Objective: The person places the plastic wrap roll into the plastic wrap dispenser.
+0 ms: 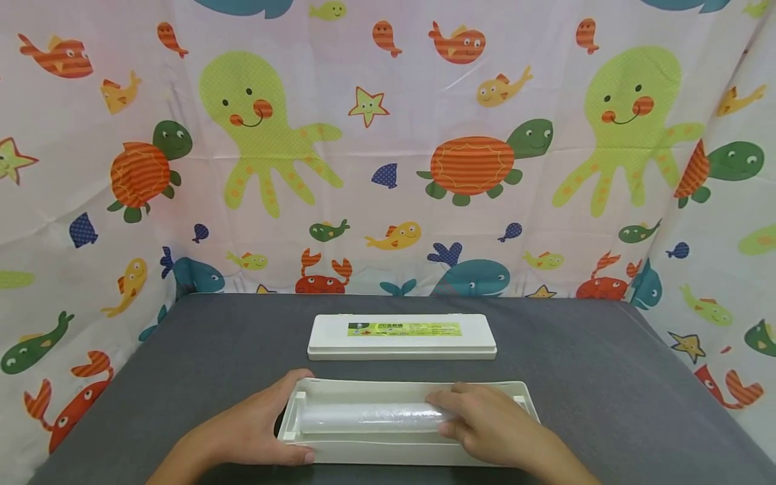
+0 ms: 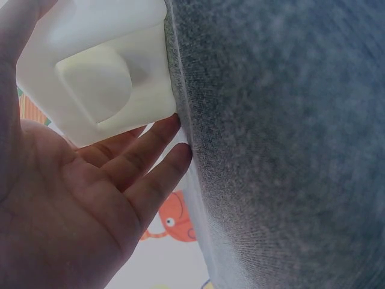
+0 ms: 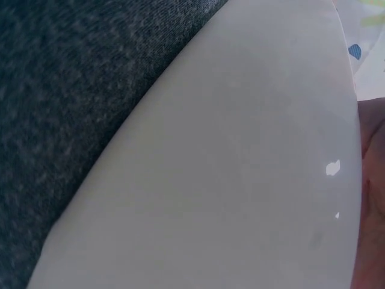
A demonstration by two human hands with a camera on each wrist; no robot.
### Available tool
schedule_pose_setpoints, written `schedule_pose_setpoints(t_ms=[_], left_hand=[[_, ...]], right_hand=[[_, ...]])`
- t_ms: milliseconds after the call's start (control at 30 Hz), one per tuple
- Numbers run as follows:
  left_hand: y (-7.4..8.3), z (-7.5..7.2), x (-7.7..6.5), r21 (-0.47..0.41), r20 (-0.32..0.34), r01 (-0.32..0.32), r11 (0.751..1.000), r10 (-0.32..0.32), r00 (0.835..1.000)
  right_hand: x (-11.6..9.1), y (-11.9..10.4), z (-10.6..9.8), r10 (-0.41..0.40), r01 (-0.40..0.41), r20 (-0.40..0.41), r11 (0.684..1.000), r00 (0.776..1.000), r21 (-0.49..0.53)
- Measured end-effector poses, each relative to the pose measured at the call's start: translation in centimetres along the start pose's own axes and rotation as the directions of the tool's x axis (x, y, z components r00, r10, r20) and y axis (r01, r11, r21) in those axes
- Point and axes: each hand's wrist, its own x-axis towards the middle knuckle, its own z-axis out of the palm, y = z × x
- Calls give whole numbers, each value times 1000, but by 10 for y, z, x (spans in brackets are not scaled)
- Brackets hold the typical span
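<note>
A white, long plastic box (image 1: 388,453) lies lengthwise in front of me with its top uncovered. Inside it rests a roll of plastic wrap (image 1: 364,417), shiny and translucent. My left hand (image 1: 257,424) grips the box's left end, thumb along the front wall and fingers toward the back corner. In the left wrist view, that hand (image 2: 78,186) spans the box's end wall (image 2: 96,84), which has a rounded recess. Over the box's right part, my right hand (image 1: 494,421) holds the roll between thumb and fingers, hiding its right end. The right wrist view is mostly filled by the box's wall (image 3: 210,156).
Behind the box lies a white lid (image 1: 400,342) with a green and yellow label (image 1: 403,329). Both stand on a grey cloth-covered table (image 1: 242,343). A curtain (image 1: 376,148) printed with sea animals encloses the back and sides.
</note>
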Motion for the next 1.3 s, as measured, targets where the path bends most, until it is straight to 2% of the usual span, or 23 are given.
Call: schedule_pose_setpoints(t_ms=[167,533,967,1300], left_hand=[[0,-1,1,12,-5,-12,1000,12,1000],[-1,0,-1,22,-16,-38,999,38,999],[-2,0,0,16,-11,-29,999,29,1000],[-2,-1,-1,22,-13,-24,999,24,1000]], right_hand=[[2,1,-1,-2,1,22,1000,1000,22],[7,-1,-2,45,-51,90,996,995,67],[13,-3,-3,36,-47,107,994,994,98],[20,-6,-3,43,-50,97,997,994,64]])
